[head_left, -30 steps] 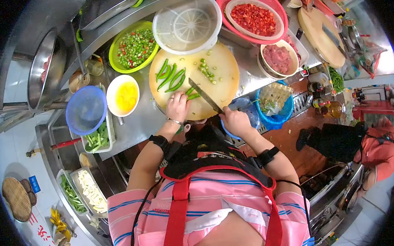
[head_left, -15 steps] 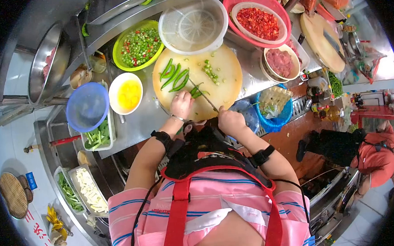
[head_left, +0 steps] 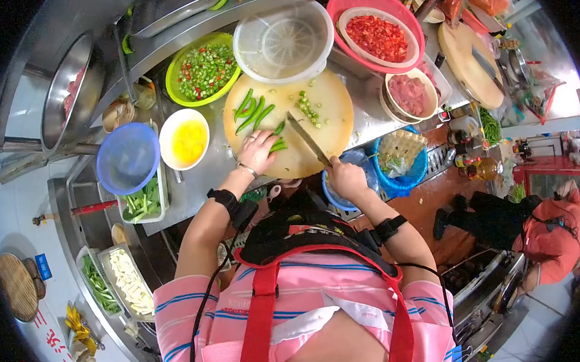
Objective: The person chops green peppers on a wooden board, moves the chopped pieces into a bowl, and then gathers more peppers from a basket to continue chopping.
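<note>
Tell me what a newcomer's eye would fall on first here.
Probably the chopped red peppers, vivid in the pink basin beyond the board's far right edge. Next, likely the long knife in the right hand, angled over the round cutting board, with the left hand on green peppers. Yellow yolks glow in a white bowl left of the board.

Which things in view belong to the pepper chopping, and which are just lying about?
In use:
- left hand, steadying green peppers
- right hand, gripping the knife
- round board

Lying about:
- blue bowl
- white colander
- chopped red peppers
- second board
</note>
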Demonstrator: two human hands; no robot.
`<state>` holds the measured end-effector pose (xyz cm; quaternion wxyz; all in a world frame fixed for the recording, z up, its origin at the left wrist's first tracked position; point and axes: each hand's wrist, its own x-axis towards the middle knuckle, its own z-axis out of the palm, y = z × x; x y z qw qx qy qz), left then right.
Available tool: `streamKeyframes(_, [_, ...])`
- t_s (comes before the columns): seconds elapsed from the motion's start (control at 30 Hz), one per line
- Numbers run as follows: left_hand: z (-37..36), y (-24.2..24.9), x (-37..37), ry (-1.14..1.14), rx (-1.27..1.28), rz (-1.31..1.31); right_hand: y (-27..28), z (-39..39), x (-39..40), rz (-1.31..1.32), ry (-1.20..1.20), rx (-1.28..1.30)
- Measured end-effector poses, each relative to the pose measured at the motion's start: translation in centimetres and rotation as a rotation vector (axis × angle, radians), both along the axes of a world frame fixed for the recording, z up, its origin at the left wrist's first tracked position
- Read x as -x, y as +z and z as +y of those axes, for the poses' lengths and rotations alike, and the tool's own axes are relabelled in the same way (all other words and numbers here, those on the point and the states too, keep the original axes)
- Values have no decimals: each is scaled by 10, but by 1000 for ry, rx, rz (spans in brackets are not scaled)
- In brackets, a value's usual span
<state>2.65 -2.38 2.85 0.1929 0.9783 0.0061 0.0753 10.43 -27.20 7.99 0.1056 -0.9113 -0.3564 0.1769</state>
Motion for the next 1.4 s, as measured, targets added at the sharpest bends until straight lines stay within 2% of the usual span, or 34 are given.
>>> streamKeyframes(0.13, [-2,-5,7,-27,4,-45,9,13,1,0,67,8])
streamKeyframes(0.2, [-3,-4,7,-21,12,-64,-13,20,1,-17,77,35])
streamKeyframes(0.33, [6,-2,10,14,-52,-62,-13,19,2,-37,94,69])
streamKeyframes(0.4, [16,-5,8,156,-164,-28,-6,10,2,-10,90,60])
streamKeyframes(0.5, [11,11,-5,203,-167,-121,10,-14,0,44,82,64])
streamKeyframes(0.57, [0,20,-23,188,-175,-121,7,-36,-4,4,15,-74])
streamKeyframes(0.63, [-12,19,-44,52,-122,1,8,-53,-8,-8,-97,-233])
streamKeyframes(0.7, [-24,11,-53,5,-95,-11,12,-66,-15,13,-212,-221])
streamKeyframes(0.77, [-35,-15,-60,1,-32,129,13,-81,-20,40,-276,-282])
streamKeyframes(0.8, [-46,-32,-58,25,7,92,21,-86,-20,27,-335,-301])
streamKeyframes(0.83, [-66,-33,-56,78,128,270,27,-89,-20,17,-392,-320])
streamKeyframes(0.87, [-87,-23,-59,147,641,518,29,-92,-21,57,-428,-347])
streamKeyframes(0.93, [-132,-8,-53,-341,437,149,22,-96,-26,98,-446,-324])
streamKeyframes(0.97, [-146,5,-53,-407,581,170,20,-96,-27,94,-444,-319])
streamKeyframes(1.03, [-150,7,-49,-373,589,56,19,-93,-26,79,-390,-329])
streamKeyframes(1.1, [-120,-4,-37,-164,475,-101,17,-90,-24,71,-334,-346])
streamKeyframes(1.17, [-74,-6,-8,125,248,-337,10,-86,-23,63,-142,-225])
streamKeyframes(1.23, [-35,1,25,425,45,-315,5,-80,-19,17,-49,-221])
streamKeyframes(1.3, [-9,5,48,540,-71,-233,7,-68,-12,1,214,-221])
streamKeyframes(1.4, [12,-7,59,513,-149,-121,-1,-55,-10,-27,329,-77])
